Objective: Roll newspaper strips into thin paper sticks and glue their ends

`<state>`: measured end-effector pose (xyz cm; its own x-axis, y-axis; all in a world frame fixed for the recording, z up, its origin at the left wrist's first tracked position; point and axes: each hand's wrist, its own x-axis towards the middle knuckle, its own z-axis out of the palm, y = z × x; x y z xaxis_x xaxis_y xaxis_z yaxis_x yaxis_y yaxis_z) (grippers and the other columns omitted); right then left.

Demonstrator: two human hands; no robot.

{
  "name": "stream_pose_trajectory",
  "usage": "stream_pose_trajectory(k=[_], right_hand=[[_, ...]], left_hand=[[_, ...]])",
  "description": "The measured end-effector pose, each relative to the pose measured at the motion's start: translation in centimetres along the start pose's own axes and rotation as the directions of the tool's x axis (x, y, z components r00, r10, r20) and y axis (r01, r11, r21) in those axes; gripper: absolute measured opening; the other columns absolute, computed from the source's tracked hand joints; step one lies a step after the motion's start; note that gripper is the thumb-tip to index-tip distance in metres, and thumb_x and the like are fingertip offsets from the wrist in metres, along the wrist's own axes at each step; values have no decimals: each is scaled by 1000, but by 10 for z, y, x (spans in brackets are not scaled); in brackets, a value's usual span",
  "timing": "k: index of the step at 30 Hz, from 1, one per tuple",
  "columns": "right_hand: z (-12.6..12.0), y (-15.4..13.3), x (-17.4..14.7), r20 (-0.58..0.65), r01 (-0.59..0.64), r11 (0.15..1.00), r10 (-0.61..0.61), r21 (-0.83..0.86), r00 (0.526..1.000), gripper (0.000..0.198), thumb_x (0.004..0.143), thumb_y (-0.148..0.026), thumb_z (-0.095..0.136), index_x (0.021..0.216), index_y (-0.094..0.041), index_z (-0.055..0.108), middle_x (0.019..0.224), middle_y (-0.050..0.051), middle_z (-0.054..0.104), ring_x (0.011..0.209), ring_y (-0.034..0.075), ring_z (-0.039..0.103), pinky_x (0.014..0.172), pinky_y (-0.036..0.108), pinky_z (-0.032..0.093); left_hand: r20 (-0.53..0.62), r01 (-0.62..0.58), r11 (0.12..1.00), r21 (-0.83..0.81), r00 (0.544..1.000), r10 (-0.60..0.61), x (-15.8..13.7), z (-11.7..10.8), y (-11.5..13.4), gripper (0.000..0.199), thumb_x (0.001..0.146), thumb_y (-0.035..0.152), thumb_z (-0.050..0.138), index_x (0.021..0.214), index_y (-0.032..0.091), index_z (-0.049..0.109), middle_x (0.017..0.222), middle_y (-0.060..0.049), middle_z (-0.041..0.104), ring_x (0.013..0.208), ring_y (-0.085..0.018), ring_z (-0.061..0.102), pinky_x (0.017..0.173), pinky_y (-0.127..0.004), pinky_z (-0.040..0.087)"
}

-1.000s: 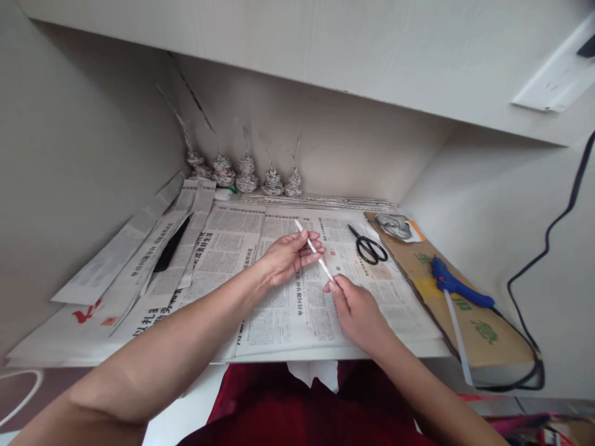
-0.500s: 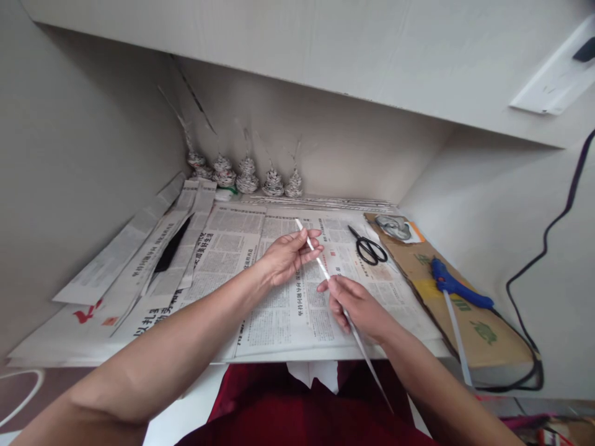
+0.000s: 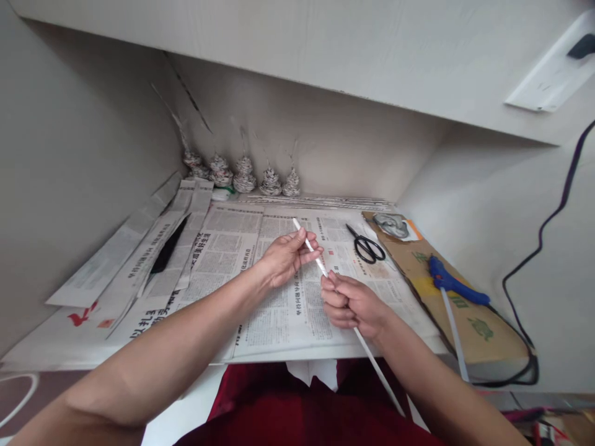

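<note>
A thin white rolled paper stick (image 3: pixel 374 361) runs slantwise from above the newspaper down past the table's front edge towards my lap. My left hand (image 3: pixel 292 255) pinches it near its upper end, thumb on top, with the tip poking out beyond the fingers. Lower down, my right hand (image 3: pixel 351 303) is closed around the same stick, its fingers curled. A short stretch of the stick shows between the two hands. Newspaper sheets (image 3: pixel 274 316) lie flat on the table beneath both hands.
Black-handled scissors (image 3: pixel 368 249) lie right of my hands. A blue glue gun (image 3: pixel 455 282) rests on cardboard (image 3: pixel 483 337). Several woven paper gourds (image 3: pixel 244 174) stand along the back wall, beside long paper sticks (image 3: pixel 320 202). Cut newspaper strips (image 3: pixel 116 263) and a black object (image 3: pixel 170 244) lie left.
My right hand has curled its fingers tighter around the stick and shifted slightly. My left hand keeps its pinch near the upper end. The view has moved a little.
</note>
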<state>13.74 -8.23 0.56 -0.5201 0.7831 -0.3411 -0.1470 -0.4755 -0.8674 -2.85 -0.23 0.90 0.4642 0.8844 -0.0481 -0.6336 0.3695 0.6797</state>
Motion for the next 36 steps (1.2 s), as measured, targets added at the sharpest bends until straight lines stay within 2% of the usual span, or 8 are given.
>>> stream_pose_trajectory(k=[3, 7, 13, 21, 25, 29, 33, 36], right_hand=[[-5, 1, 1, 108, -58, 993, 47, 104, 993, 35, 88, -54, 41, 73, -23, 35, 51, -10, 15, 38, 7, 9, 32, 18, 10], [-2, 7, 3, -180, 51, 954, -109, -297, 978, 33, 87, -56, 41, 88, -23, 46, 54, -8, 30, 39, 7, 25, 37, 20, 24], [7, 7, 10, -231, 55, 411, -612, -910, 757, 23, 91, -40, 41, 82, -21, 50, 65, -1, 50, 60, 13, 46, 58, 27, 34], [4, 0, 11, 13, 55, 998, -55, -25, 998, 29, 91, -49, 37, 77, -23, 37, 52, -9, 19, 37, 7, 15, 33, 19, 15], [3, -1, 10, 160, -28, 990, 5, 140, 987, 31, 90, -49, 40, 73, -23, 34, 49, -10, 17, 37, 7, 13, 31, 18, 15], [7, 1, 11, -161, 115, 948, -168, -298, 972, 31, 87, -54, 42, 84, -23, 44, 54, -8, 32, 41, 8, 32, 38, 21, 29], [10, -1, 13, -278, 137, 619, -526, -774, 804, 26, 87, -46, 48, 78, -21, 48, 60, -4, 43, 53, 11, 42, 50, 24, 33], [10, -2, 15, -263, 164, 731, -431, -662, 863, 31, 90, -48, 39, 77, -21, 47, 54, -5, 38, 46, 9, 36, 46, 23, 30]], left_hand=[[1, -9, 1000, -10, 1000, 9, 2, -2, 0, 20, 86, 24, 54, 79, 8, 62, 71, -5, 61, 70, -11, 64, 75, -23, 57], [-11, -55, 998, 15, 998, 55, 5, -6, 0, 19, 87, 24, 53, 82, 8, 62, 72, -5, 62, 73, -12, 66, 75, -23, 56], [4, 17, 997, 77, 1000, -17, 4, -4, -4, 18, 85, 24, 56, 82, 7, 62, 75, -8, 64, 77, -15, 67, 77, -25, 56], [24, 11, 999, 31, 1000, -12, 3, -4, -2, 19, 85, 26, 56, 78, 8, 60, 70, -5, 61, 70, -12, 65, 73, -23, 56], [26, 21, 999, 28, 999, -22, 2, -4, -1, 19, 85, 27, 56, 79, 9, 61, 68, -4, 61, 69, -12, 66, 65, -19, 55], [47, 42, 995, 94, 998, -46, 1, -4, -2, 20, 86, 27, 55, 87, 8, 63, 78, -8, 65, 77, -14, 66, 68, -20, 55], [44, 59, 985, 161, 997, -67, 1, -3, -5, 20, 86, 25, 55, 87, 8, 63, 79, -8, 65, 71, -11, 64, 61, -19, 53], [47, 35, 988, 151, 998, -43, 1, -4, -5, 18, 84, 25, 58, 83, 8, 63, 75, -6, 64, 65, -9, 61, 58, -16, 51]])
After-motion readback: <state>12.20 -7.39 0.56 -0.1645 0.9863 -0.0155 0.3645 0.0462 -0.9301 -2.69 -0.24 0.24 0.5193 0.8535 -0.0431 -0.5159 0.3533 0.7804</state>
